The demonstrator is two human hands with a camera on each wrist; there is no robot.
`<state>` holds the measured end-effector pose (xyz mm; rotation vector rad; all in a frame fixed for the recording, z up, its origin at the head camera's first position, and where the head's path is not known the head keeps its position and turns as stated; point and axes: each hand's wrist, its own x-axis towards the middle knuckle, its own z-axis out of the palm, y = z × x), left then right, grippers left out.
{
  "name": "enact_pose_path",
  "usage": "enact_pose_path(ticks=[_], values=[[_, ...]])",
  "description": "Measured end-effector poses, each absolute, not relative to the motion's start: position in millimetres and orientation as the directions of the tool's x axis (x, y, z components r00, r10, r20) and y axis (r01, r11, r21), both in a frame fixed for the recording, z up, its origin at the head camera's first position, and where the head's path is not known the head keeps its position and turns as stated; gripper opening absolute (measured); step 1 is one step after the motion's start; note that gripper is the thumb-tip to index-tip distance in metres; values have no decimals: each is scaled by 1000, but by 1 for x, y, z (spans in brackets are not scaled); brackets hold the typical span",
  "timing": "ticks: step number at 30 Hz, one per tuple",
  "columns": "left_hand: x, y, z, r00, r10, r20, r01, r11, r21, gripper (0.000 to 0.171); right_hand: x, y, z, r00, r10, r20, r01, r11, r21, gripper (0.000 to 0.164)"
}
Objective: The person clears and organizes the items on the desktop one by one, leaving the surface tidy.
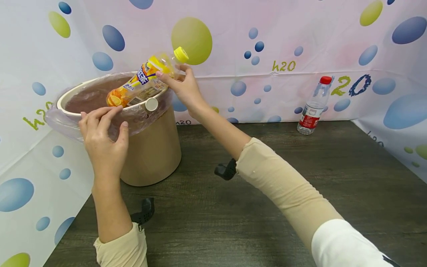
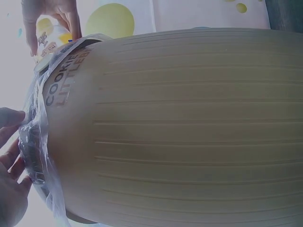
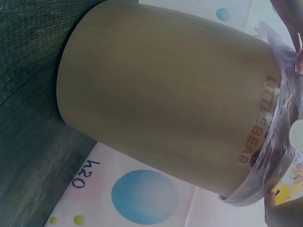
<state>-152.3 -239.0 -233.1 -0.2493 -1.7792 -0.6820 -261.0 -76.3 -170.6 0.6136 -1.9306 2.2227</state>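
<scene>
A beige trash bin (image 1: 151, 155) stands at the left, lined with a clear plastic bag (image 1: 63, 118) folded over its cream rim. Tilted across the bin's mouth is a plastic drink bottle (image 1: 143, 79) with a yellow cap and an orange label; its bottom dips inside the rim. My right hand (image 1: 186, 87) grips this bottle near its neck, thumb on the near side. My left hand (image 1: 103, 135) rests its fingertips on the bin's near rim and bag, thumb apart. In the left wrist view, the left fingers (image 2: 10, 153) touch the bag at the rim.
A clear bottle (image 1: 313, 107) with a red cap and red-and-white label stands upright at the back right, near the patterned backdrop. A round white knob (image 1: 151, 104) sits on the bin's rim. The dark wooden tabletop (image 1: 207, 218) lies under both arms.
</scene>
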Motion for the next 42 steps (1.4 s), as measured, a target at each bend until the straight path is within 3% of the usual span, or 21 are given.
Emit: enact_pose_path(ticks=[28,42], values=[[-151,-237,-233,-327,-180,928,494,804,331,28,-260,-76,-170,-885,-214,413,-414,-43,-909,70],[-150,-235,-237,-321,-182,929,496,804,329,29,-258,-73,-176,-866,-234,441,-432,-94,-897,66]])
